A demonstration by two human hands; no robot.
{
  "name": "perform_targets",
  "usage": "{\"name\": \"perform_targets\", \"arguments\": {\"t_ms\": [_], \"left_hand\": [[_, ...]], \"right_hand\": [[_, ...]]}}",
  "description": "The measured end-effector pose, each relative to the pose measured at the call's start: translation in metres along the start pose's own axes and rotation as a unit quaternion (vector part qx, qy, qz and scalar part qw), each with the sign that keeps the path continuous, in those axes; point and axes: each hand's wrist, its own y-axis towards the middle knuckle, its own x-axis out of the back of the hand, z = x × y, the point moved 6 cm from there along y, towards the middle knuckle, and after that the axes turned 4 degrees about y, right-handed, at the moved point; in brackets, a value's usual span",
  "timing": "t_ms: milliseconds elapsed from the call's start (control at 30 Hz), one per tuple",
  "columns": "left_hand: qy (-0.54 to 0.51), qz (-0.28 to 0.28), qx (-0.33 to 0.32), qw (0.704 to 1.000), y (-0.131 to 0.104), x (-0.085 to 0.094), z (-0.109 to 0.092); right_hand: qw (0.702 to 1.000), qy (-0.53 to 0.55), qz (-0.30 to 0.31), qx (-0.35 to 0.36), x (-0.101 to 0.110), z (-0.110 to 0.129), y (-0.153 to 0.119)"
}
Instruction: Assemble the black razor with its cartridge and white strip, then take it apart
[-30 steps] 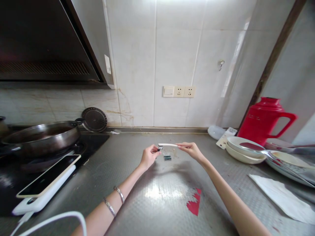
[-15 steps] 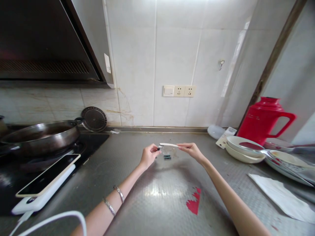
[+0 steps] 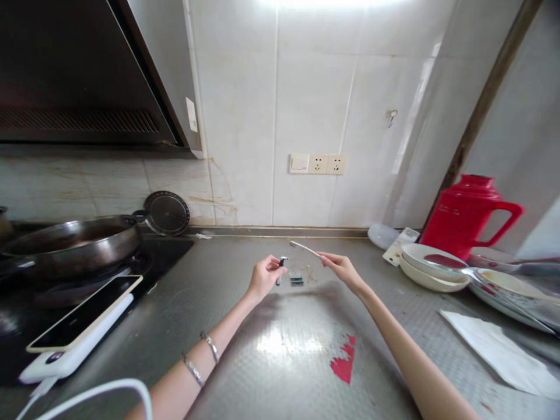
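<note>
Near the middle of the metal counter (image 3: 280,326), my left hand (image 3: 264,279) pinches a small razor (image 3: 281,270) with a dark handle and a silver head at the top. My right hand (image 3: 343,270) holds a thin white toothbrush (image 3: 305,249) by one end, its bristled head pointing left and raised above the razor. The two objects are apart. Between and just below them lies a small dark green rectangular piece (image 3: 296,281) on the counter, with some clear material around it that is hard to make out.
A steel pan (image 3: 74,242) sits on the black stove at left, with a phone (image 3: 87,312) on a white device before it. At right are a red thermos (image 3: 461,216), stacked bowls (image 3: 431,274) and a white napkin (image 3: 499,350). Red scraps (image 3: 344,364) lie in front.
The toothbrush head has lifted up and away from the razor, and its bristles now show. The razor stands more upright in view. Both hands keep their holds.
</note>
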Motion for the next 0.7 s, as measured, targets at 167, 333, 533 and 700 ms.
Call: {"name": "perform_targets", "arguments": {"t_ms": [167, 333, 533, 700], "left_hand": [[-0.043, 0.017, 0.047, 0.998, -0.004, -0.005, 0.001], [-0.041, 0.014, 0.048, 0.998, -0.005, -0.007, 0.005], [-0.008, -0.027, 0.041, 0.999, -0.007, 0.000, 0.004], [-0.041, -0.045, 0.064, 0.996, -0.011, 0.003, 0.005]], "right_hand": [[0.999, 0.002, -0.036, 0.025, -0.005, 0.004, 0.004], [1.000, 0.014, -0.003, 0.026, -0.025, 0.003, 0.001], [0.997, 0.068, 0.022, -0.008, -0.047, 0.021, -0.009], [0.987, 0.136, 0.022, -0.088, -0.053, 0.039, -0.029]]}}
